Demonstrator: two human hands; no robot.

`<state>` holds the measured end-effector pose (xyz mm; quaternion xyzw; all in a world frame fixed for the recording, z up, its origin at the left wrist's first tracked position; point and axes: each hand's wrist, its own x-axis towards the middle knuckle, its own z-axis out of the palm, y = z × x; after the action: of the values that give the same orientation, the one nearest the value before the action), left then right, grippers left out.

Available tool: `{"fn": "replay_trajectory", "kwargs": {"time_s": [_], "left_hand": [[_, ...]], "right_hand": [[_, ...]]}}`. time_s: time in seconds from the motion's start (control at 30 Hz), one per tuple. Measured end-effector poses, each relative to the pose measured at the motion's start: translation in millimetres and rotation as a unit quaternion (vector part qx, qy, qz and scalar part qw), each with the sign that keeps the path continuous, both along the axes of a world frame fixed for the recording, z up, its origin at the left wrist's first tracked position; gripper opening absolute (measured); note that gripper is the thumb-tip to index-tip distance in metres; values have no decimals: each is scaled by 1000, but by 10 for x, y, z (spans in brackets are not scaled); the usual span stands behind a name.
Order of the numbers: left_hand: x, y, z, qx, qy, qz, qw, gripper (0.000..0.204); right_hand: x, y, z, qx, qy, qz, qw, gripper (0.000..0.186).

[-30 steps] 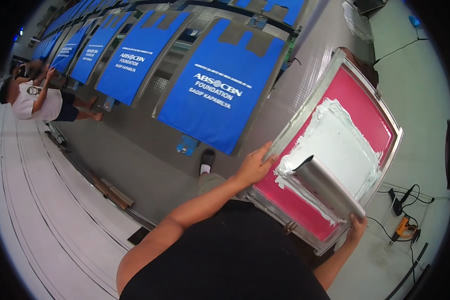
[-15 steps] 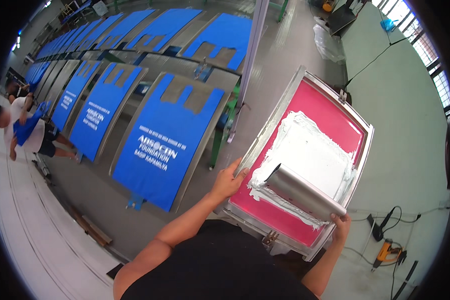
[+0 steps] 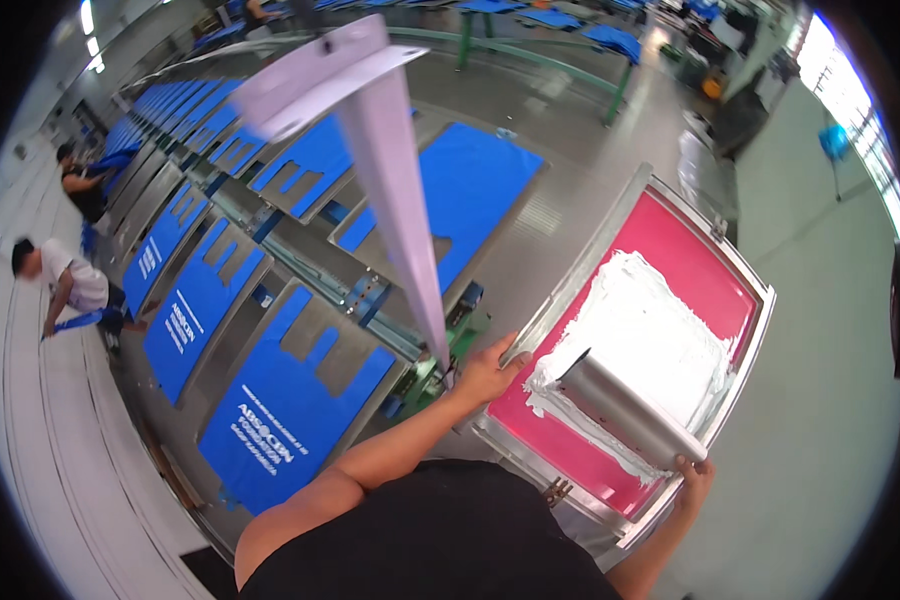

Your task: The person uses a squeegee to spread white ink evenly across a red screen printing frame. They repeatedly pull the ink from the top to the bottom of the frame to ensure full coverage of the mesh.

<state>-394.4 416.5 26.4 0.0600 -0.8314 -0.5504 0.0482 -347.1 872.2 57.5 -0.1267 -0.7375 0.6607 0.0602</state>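
I carry a screen-printing frame [image 3: 582, 283] with a pale metal border and red mesh, tilted in front of me. A thick patch of white ink [image 3: 660, 325] covers its middle. Across the ink's near side lies a silver metal squeegee [image 3: 632, 408], slanting down to the right. My left hand [image 3: 497, 368] is closed round the frame's left edge. At the lower right edge, my right hand [image 3: 695, 478] grips the frame, its thumb close to the squeegee's end; its other fingers are partly hidden beneath. A metal clamp [image 3: 558, 492] sits on the near edge.
Rows of blue bags [image 3: 300, 420], several with white print, lie on slanted boards to the left. A pale upright post [image 3: 395, 190] with a flat top rises just beyond my left hand. A green wall [image 3: 805, 400] stands right. Two people [image 3: 75, 275] work far left.
The view has tilted up and shifted, bringing the post's top into sight. My hands keep their hold on the frame, and the squeegee stays on it. The person in white bends lower.
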Motion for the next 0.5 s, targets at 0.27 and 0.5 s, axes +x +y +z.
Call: {"fn": "replay_trajectory", "kwargs": {"time_s": [0.27,0.5], "left_hand": [[-2730,-2550,319,39,67,79,994,59],[-4700,-4609,586,107,23,156,982,58]], "right_hand": [[-3474,-2626,567,14,29,96,995,43],[-6138,-4767,884,35,28,121,992,43]]}}
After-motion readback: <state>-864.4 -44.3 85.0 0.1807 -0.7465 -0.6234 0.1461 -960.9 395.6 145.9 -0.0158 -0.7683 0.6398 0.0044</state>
